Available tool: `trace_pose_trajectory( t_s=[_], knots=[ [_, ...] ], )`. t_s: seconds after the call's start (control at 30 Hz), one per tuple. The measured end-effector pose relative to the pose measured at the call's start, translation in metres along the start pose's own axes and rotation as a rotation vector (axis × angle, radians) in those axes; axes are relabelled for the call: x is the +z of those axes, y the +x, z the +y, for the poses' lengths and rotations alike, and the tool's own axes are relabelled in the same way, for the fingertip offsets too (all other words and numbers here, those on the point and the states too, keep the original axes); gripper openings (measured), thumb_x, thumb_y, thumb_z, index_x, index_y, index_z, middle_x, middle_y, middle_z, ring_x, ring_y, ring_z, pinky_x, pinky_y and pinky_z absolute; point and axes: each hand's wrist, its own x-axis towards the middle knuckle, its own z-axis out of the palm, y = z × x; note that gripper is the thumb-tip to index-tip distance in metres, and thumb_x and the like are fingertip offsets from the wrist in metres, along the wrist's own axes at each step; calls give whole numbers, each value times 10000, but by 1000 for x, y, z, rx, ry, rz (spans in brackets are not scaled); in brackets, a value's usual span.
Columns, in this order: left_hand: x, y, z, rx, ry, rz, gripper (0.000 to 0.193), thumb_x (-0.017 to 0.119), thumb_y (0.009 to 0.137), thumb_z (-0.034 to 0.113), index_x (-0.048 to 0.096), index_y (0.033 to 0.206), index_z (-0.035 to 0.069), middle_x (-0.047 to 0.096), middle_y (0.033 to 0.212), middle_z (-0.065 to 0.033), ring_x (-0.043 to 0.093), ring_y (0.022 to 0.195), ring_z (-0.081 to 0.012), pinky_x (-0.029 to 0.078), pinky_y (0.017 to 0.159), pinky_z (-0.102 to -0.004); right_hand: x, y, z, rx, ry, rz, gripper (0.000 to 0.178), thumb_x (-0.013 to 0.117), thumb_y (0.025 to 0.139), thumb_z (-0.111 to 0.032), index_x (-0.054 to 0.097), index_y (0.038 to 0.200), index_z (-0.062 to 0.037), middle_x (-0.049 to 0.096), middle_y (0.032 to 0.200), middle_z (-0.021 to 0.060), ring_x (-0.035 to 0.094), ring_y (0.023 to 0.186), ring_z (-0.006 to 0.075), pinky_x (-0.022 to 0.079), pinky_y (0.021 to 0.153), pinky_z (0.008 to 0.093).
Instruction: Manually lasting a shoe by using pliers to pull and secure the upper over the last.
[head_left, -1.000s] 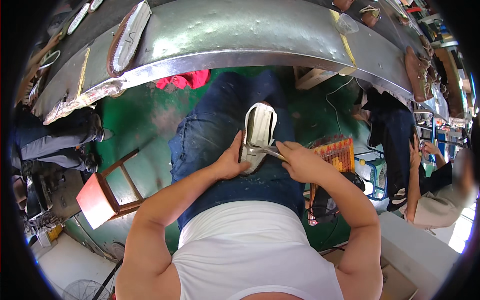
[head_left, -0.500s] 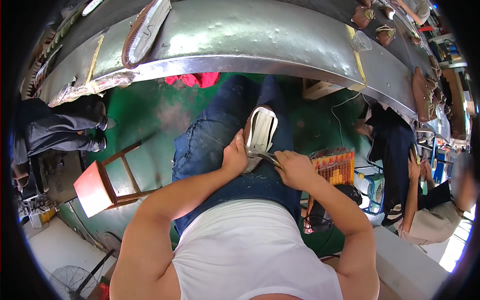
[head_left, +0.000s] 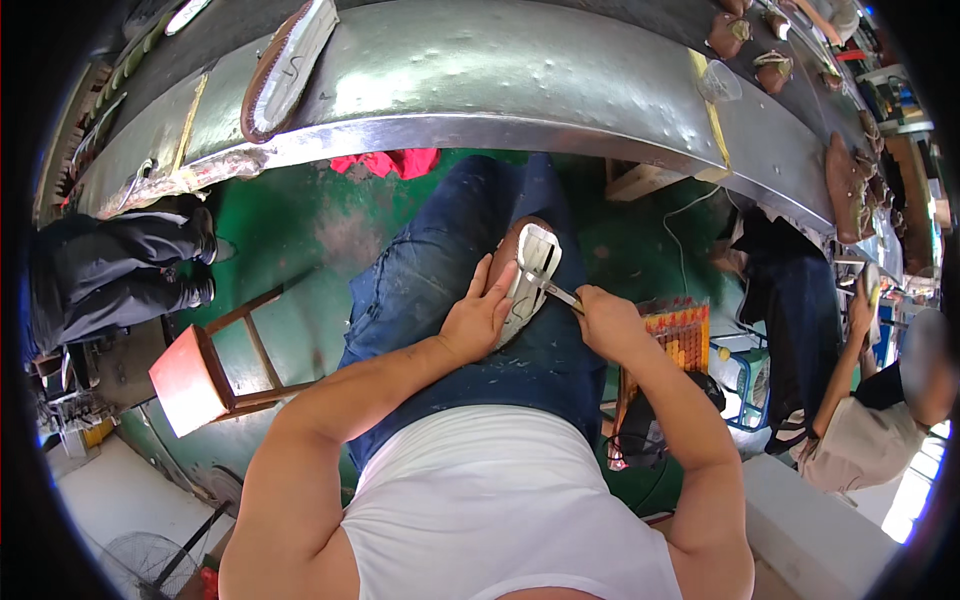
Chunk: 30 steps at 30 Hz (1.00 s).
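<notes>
A brown shoe upper (head_left: 508, 250), its pale underside (head_left: 524, 300) turned up, rests on my thighs with the rounded end pointing away from me. My left hand (head_left: 476, 318) steadies its left side, fingers stretched along the upper and the thumb side near the edge. In my right hand (head_left: 608, 322) is the handle of metal pincers (head_left: 560, 291), closed in my fingers. The head of the tool lies over the white underside near the far end, and whether its jaws grip any material is too small to tell.
A metal-topped bench (head_left: 470, 75) runs across in front, with another brown shoe (head_left: 275, 85) at its edge. To the left stands a wooden stool (head_left: 190, 383); a beaded seat (head_left: 678, 338) is at right. Co-workers (head_left: 868, 440) sit at right and stand at left.
The pincers have moved from the near part of the underside to its far end. The shoe has turned slightly, and my left fingers have spread along its side.
</notes>
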Motion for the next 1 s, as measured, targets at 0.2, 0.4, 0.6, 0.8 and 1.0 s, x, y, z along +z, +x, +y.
trace_pose_trajectory(
  t_s=[0.2,0.4,0.6,0.8,1.0],
  knots=[
    [-16,9,11,-80,48,-181,564,424,1012,254,258,1549,218,211,1508,-386,597,1012,-543,515,912,-508,-50,12,5,90,335,-340,295,625,916,-277,581,967,11,650,867,254,638,870,440,496,756,490],
    [-18,17,13,-30,91,-229,559,442,1006,277,276,1539,259,214,1494,-409,635,916,-528,536,879,-502,-12,27,-14,32,180,-9,390,510,994,-356,579,965,27,653,849,263,637,859,454,495,773,517],
    [-17,5,0,-37,16,-251,618,472,1003,245,221,1549,98,221,1529,-359,499,1232,-473,403,1073,-439,-21,22,-9,91,207,-112,422,481,1003,-383,579,959,25,661,855,262,637,855,461,495,781,523],
    [-19,2,4,-195,-250,-202,745,558,971,273,189,1505,-93,248,1554,-301,238,1468,-381,219,1195,-363,-11,-4,-28,-2,303,-90,435,485,1003,-390,588,987,32,658,888,279,631,880,463,488,792,525],
    [-31,12,2,-94,-120,-194,781,635,919,259,233,1487,-96,288,1530,-302,333,1414,-404,289,1165,-386,-30,-15,-24,144,383,-212,371,553,968,-339,596,1010,27,657,908,267,636,893,449,493,786,495]
  ],
)
